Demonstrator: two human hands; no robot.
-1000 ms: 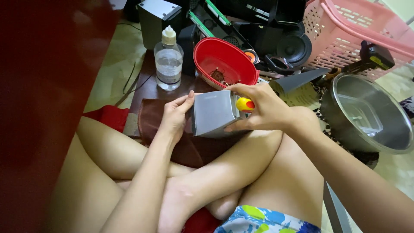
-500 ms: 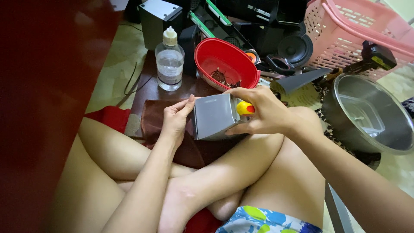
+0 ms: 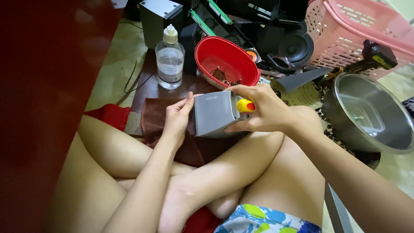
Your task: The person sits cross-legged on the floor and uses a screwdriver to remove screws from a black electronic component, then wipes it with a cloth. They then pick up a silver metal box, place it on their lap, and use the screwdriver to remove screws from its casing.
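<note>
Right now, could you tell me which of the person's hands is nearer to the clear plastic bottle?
Left. The left hand holds the grey box just below the clear plastic bottle; the right hand, gripping a yellow-handled tool, sits farther off, beyond the box.

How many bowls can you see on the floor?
2. The red bowl sits just beyond the grey box the hands hold, beside the clear bottle. The metal bowl is to the right, below the pink basket. The clutter may hide more.

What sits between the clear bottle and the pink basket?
In the head view, the red bowl lies between the bottle and the basket, with a black speaker behind it, nearer the basket.
</note>
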